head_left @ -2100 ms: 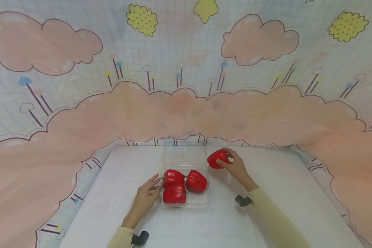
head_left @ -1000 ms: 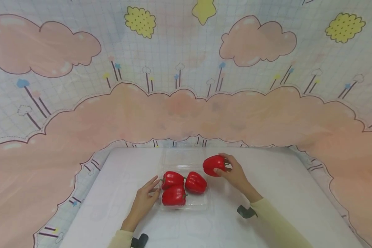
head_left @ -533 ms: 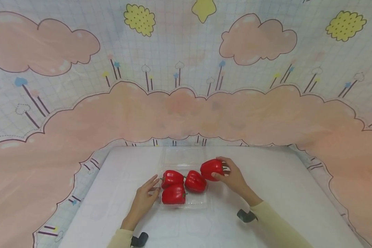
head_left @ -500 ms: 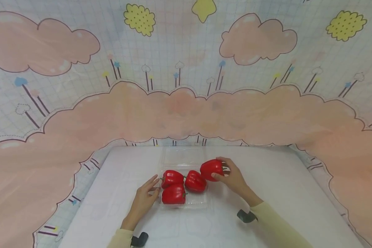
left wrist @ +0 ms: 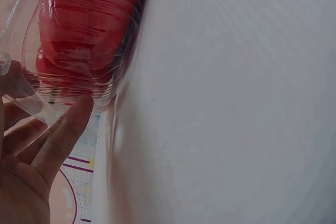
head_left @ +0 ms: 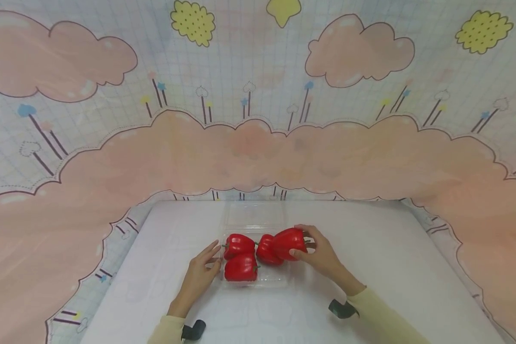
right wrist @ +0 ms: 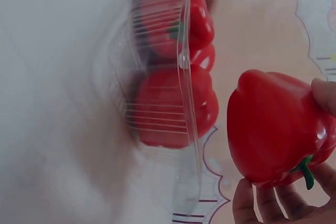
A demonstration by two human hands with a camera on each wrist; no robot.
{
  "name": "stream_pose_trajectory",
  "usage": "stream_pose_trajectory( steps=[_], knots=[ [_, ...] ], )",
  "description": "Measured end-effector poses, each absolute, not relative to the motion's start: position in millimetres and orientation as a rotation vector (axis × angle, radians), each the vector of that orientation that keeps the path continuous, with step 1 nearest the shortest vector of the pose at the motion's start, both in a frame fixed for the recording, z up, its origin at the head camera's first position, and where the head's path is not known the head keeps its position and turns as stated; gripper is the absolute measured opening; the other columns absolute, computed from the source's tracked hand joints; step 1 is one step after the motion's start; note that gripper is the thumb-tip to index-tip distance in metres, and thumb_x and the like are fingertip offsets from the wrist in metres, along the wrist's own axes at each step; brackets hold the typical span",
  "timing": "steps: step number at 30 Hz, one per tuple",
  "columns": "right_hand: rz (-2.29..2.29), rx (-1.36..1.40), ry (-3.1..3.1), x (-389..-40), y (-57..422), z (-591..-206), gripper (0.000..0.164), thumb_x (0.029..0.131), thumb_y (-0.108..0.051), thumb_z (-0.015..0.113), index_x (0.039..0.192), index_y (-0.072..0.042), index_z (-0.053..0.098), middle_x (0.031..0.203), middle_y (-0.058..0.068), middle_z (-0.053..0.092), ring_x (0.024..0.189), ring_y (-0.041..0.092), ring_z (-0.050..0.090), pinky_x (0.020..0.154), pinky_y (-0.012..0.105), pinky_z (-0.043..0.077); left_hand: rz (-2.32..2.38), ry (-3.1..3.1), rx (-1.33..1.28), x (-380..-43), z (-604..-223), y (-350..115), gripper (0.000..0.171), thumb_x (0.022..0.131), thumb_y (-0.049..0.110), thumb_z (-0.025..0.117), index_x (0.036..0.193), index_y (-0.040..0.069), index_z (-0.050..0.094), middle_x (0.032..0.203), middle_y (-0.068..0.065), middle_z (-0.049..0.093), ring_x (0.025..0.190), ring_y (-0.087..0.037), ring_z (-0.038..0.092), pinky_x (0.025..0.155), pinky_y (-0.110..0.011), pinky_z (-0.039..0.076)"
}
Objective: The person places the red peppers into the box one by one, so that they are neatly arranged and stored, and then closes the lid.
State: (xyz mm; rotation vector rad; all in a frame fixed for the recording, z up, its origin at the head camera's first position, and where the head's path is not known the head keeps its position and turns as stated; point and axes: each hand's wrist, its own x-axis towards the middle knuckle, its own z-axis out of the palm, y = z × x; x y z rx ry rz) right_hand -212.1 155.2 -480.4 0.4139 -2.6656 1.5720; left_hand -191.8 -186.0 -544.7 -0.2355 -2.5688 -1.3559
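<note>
We find the right hand (head_left: 325, 255) gripping a pepper (head_left: 287, 244) above the clear box's (head_left: 276, 277) right edge, stem end toward the palm and blunt end pointing left, while the left hand's (head_left: 199, 274) extended fingers touch the left wall.

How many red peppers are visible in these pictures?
4. One pepper is held in the right hand. Three lie in the clear container: the back-left pepper, the front-left pepper and the right pepper, partly hidden by the held one in the head view.
</note>
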Motion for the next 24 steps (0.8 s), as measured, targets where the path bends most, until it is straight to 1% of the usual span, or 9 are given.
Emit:
stream_pose_trajectory(
  steps=[6, 17, 24],
  knots=[
    [1.58, 0.425, -2.672, -205.9, 151.1, -482.2, 0.069, 0.078, -0.027, 0.082, 0.138, -0.02, 0.049, 0.135, 0.006, 0.056, 0.12, 0.029, 0.055, 0.09, 0.041, 0.06, -1.351, -2.574, -0.228, -191.7, -544.7, -186.2, 0.044, 0.089, 0.004, 0.067, 0.132, 0.003, 0.061, 0.147, -0.01, 0.053, 0.102, -0.028, 0.072, 0.078, -0.03, 0.062],
    [1.644, 0.442, -2.653, -198.8, 144.6, -485.1, 0.068, 0.077, -0.025, 0.082, 0.137, -0.021, 0.049, 0.135, 0.003, 0.056, 0.123, 0.027, 0.054, 0.097, 0.045, 0.056, -1.357, -2.588, -0.214, -192.2, -544.0, -186.1, 0.044, 0.09, 0.005, 0.066, 0.133, 0.004, 0.06, 0.148, -0.009, 0.052, 0.103, -0.027, 0.072, 0.079, -0.03, 0.062],
    [1.648, 0.475, -2.661, -193.5, 140.2, -486.2, 0.068, 0.076, -0.026, 0.083, 0.135, -0.021, 0.05, 0.134, 0.002, 0.056, 0.123, 0.027, 0.054, 0.095, 0.041, 0.058, -1.365, -2.587, -0.213, -191.9, -543.6, -185.8, 0.044, 0.09, 0.005, 0.066, 0.133, 0.004, 0.061, 0.147, -0.009, 0.052, 0.103, -0.027, 0.072, 0.08, -0.03, 0.061]
  ],
)
